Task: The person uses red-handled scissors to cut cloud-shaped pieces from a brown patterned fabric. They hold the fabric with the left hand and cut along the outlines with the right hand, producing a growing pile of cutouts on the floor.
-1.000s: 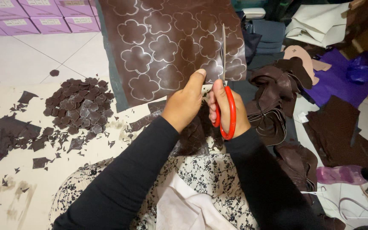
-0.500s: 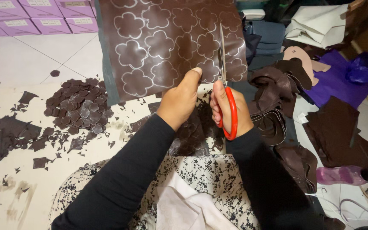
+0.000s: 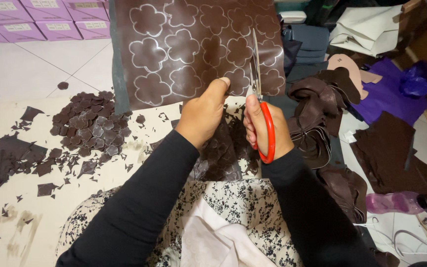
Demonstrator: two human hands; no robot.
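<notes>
A person in black sleeves sits on the floor, seen from above, cutting a brown sheet marked with pale flower outlines. The sheet spreads away from the lap toward the far side, its near edge meeting both hands.

The left hand grips the sheet's near edge: the thumb lies on top beside a traced flower, and the other fingers curl under the sheet, pinching it. The right hand, just right of the left, holds red-handled scissors. Its fingers are closed through the red loop, pressed together around it. The blades point straight away from the person, standing over the sheet's right part, between two outlined flowers. Whether the blades are parted is hard to tell; they look nearly closed.

So the sheet sits just beyond and under the left fingertips, and the blades touch it a little right of the left thumb.

Under the hands lies a heap of dark offcuts on a floral-print lap. To the left, on pale paper, sits a pile of cut flower shapes, with scraps farther left. Purple boxes line the far left. To the right are dark brown leather pieces, purple cloth, and a pink bottle lying on its side nearby.
</notes>
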